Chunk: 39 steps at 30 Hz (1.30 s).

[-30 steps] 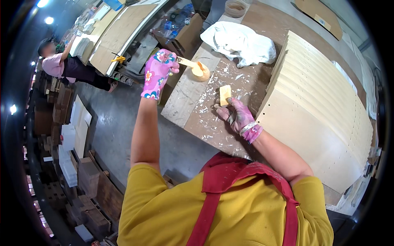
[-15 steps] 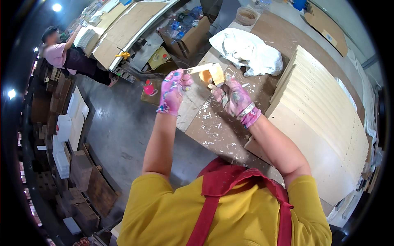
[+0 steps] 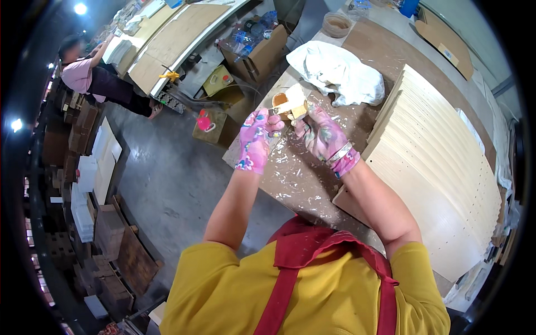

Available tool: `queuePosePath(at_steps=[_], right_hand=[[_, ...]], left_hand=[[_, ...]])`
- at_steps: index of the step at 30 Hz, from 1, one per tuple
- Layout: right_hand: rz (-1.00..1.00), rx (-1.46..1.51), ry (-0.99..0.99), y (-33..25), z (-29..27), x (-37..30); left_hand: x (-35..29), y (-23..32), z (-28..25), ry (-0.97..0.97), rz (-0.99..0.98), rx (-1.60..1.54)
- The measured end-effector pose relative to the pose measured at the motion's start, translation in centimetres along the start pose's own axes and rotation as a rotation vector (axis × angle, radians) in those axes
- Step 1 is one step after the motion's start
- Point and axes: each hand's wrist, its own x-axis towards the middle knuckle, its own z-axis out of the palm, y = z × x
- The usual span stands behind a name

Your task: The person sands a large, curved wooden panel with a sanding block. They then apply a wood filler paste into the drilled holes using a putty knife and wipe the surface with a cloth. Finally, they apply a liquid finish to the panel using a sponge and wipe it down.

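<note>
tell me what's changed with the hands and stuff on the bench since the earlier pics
The left hand moved right and toward the body, bringing its flat pale tool from the cup to beside the yellow block. The right hand moved the block forward and left, nearer the cup. Neither let go. The white cloth and stacked boards stayed put.

Left hand (image 3: 255, 144) and right hand (image 3: 326, 138) over workbench (image 3: 301, 181). Spatula (image 3: 294, 95) runs ahead-right from left fingers; block (image 3: 300, 110) at right fingertips; contact between the two hard to tell. Cup (image 3: 278, 100) just ahead of left fingers. Cloth (image 3: 340, 70) beyond right fingers, tub (image 3: 336, 25) behind it. Board stack (image 3: 435, 178) right of right fingers. Can (image 3: 210, 132) left of left fingers; carton (image 3: 270, 51) with bottles (image 3: 243, 38) farther ahead.
</note>
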Motion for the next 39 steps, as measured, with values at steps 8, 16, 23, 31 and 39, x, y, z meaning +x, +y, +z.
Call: queuePosePath(at_steps=[8,16,23,31,39], right_hand=[[-0.020,-0.018,0.100,0.4,0.2,0.1],[-0.013,-0.024,0.104,0.3,-0.2,0.3],[-0.059,-0.044,0.053,0.8,-1.3,0.6],[-0.102,-0.044,0.071,1.3,-0.6,0.5],[-0.093,-0.032,0.015,1.4,-1.5,1.1]], left_hand=[[-1.5,-0.8,0.5,0.167,-0.077,-0.055],[-1.3,-1.4,-0.4,0.094,-0.123,-0.151],[-2.1,-1.6,1.4,0.219,-0.135,-0.199],[-2.6,-2.6,1.9,0.296,-0.127,-0.073],[-2.8,-3.2,2.4,0.268,-0.087,-0.133]])
